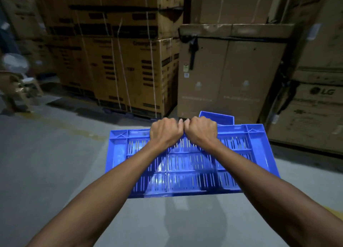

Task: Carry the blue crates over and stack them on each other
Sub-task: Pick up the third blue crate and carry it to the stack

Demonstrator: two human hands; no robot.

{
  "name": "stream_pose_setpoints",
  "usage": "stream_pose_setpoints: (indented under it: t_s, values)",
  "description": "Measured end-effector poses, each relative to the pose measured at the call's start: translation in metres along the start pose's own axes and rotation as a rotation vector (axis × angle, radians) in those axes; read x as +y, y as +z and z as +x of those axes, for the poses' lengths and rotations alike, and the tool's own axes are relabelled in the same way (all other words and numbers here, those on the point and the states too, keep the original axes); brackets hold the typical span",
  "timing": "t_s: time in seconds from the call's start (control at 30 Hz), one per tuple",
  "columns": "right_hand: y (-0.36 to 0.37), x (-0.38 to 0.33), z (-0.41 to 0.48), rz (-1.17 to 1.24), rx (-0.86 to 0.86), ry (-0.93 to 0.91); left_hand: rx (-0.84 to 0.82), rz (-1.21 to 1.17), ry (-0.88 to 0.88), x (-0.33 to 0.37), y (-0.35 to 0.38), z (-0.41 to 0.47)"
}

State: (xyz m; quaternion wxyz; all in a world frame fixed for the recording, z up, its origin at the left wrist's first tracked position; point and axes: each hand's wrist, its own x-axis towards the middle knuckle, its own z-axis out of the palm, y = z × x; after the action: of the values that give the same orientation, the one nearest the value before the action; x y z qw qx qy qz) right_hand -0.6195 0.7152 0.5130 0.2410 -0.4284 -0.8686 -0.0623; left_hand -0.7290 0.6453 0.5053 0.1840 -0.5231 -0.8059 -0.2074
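you are holding the blue crate (187, 165) off the floor (46, 163), left hand (165, 133) and right hand (201, 132) fisted on its far rim, knuckles touching. spreading them should steady it. second crate (218, 117) is waiting just beyond, by the cartons (228, 76).

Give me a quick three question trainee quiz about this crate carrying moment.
1. True or false: both hands grip the far rim of the slotted blue plastic crate.
2. What lies beyond the crate, by the brown cardboard boxes?
3. The hands are: A apart, B side by side.

Key: 1 true, left hand and right hand both grip it. 2 a second blue crate. 3 B.
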Motion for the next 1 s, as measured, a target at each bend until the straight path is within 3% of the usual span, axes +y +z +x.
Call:
stream_pose_setpoints:
  t_s: [0.13, 0.37, 0.53, 0.77, 1.0]
  values:
    - [0.007, 0.005, 0.054, 0.016, -0.006, 0.008, 0.026, -0.020, 0.087, -0.018, 0.011, 0.061]
    - [0.002, 0.045, 0.118, 0.014, -0.182, -0.018, 0.061, -0.103, 0.100, -0.057, 0.049, 0.153]
    - [0.033, 0.065, 0.167, -0.097, -0.075, -0.057, -0.022, -0.214, 0.280, -0.057, 0.103, 0.213]
    - [0.102, 0.166, 0.250, -0.135, -0.122, -0.042, -0.183, -0.208, 0.327, 0.004, 0.200, 0.295]
    - [0.174, 0.319, 0.332, 0.171, -0.165, 0.157, -0.152, 0.029, 0.517, 0.118, 0.258, 0.422]
